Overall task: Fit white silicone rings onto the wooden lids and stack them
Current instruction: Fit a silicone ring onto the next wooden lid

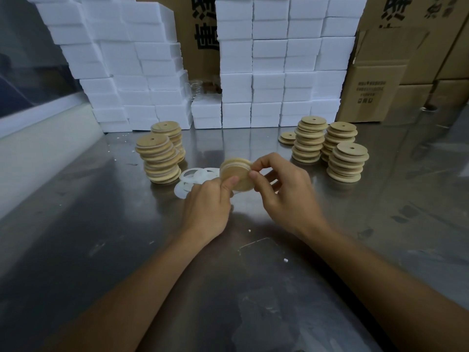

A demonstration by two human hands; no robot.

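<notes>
Both hands held one wooden lid [237, 177] on edge above the steel table [101, 250], the left hand [206, 207] thumb pressing its face and the right hand [284, 191] fingers pinching its rim, where a white silicone ring [234, 163] sat. Loose rings [196, 175] lay just behind, between the ringed stacks [160, 158] and bare stacks [330, 148]. Seating probably called for rotating the lid while pressing the ring evenly into its groove.
</notes>
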